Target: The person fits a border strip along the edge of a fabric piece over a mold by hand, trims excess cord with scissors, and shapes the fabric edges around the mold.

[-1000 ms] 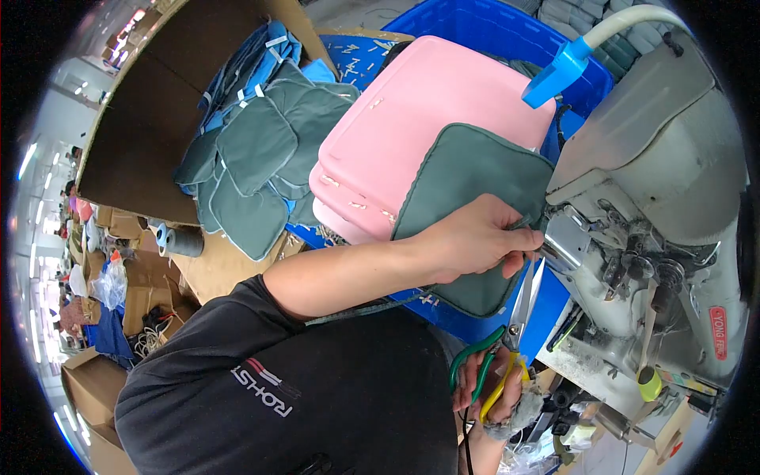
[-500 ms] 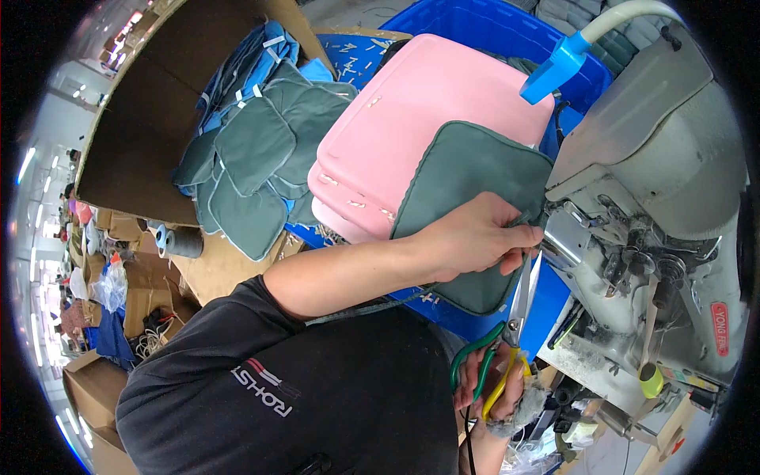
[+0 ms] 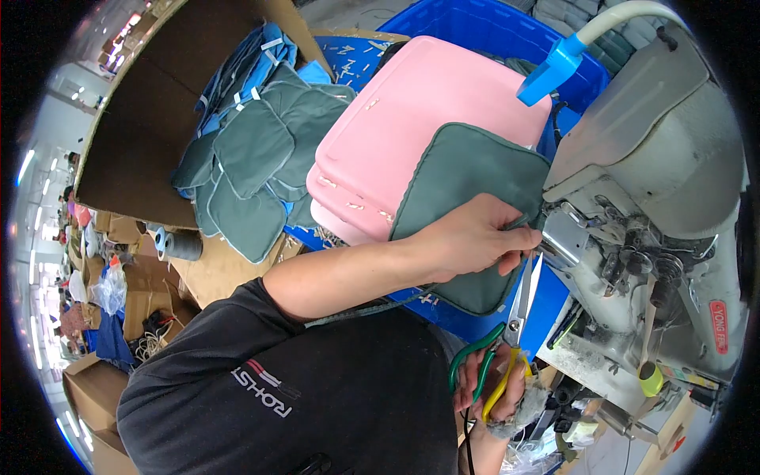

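My left hand [image 3: 495, 237] is closed in a pinch on a narrow dark green fabric strip [image 3: 518, 222], beside the sewing machine's metal plate. Under that hand lies a dark green square pad [image 3: 467, 170] with rounded corners and a bound edge. My right hand [image 3: 495, 384] grips scissors [image 3: 514, 323] with one green and one yellow handle. Their blades point up, slightly apart, with the tips close below my left fingers. A greyish fuzzy band [image 3: 522, 408] sits round my right wrist. More green strip [image 3: 364, 309] shows below my left forearm.
Pink padded pieces [image 3: 443, 87] lie stacked beneath the green pad. The sewing machine [image 3: 633, 182] stands at right, under a blue-headed lamp [image 3: 552, 70]. A blue bin [image 3: 443, 17] is behind. A cardboard box [image 3: 134, 142] and piled green pads [image 3: 253, 146] stand at left.
The scissors' blades look slightly further apart. Both hands and the green pad stay almost in place.
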Demonstrator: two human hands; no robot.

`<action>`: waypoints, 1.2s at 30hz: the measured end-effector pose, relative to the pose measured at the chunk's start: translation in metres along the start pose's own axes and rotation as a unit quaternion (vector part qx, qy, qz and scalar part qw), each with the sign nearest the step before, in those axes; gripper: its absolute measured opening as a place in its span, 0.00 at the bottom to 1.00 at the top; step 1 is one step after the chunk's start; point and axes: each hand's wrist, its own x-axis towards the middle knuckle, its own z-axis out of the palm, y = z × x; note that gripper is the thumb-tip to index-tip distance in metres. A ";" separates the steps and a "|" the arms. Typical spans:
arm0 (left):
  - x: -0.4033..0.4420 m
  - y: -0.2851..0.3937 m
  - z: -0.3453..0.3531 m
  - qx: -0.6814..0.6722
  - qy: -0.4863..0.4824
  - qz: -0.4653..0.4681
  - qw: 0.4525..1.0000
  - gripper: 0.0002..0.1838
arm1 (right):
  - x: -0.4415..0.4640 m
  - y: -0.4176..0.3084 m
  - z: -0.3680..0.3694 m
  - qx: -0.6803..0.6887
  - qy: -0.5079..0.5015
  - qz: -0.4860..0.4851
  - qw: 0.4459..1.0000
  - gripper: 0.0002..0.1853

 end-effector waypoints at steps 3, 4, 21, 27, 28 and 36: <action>0.002 -0.003 -0.001 -0.001 -0.002 0.000 1.000 0.15 | -0.001 -0.001 -0.011 0.028 -0.028 0.026 0.999 0.34; 0.002 -0.003 -0.001 -0.001 -0.003 0.001 1.000 0.15 | -0.001 -0.001 -0.014 0.048 -0.038 0.039 0.997 0.36; 0.003 -0.013 -0.003 0.068 0.007 0.057 0.996 0.15 | 0.011 -0.006 0.013 0.164 -0.015 0.030 0.986 0.37; -0.002 -0.008 -0.005 0.331 0.122 0.287 0.891 0.11 | 0.014 -0.003 0.039 0.013 0.042 0.000 0.999 0.34; -0.003 -0.009 -0.003 0.359 0.174 0.366 0.841 0.10 | 0.014 -0.002 0.038 -0.010 0.049 0.002 0.999 0.33; -0.013 0.018 0.008 0.684 0.027 0.266 0.679 0.14 | 0.014 0.005 0.032 -0.049 0.073 -0.004 0.996 0.29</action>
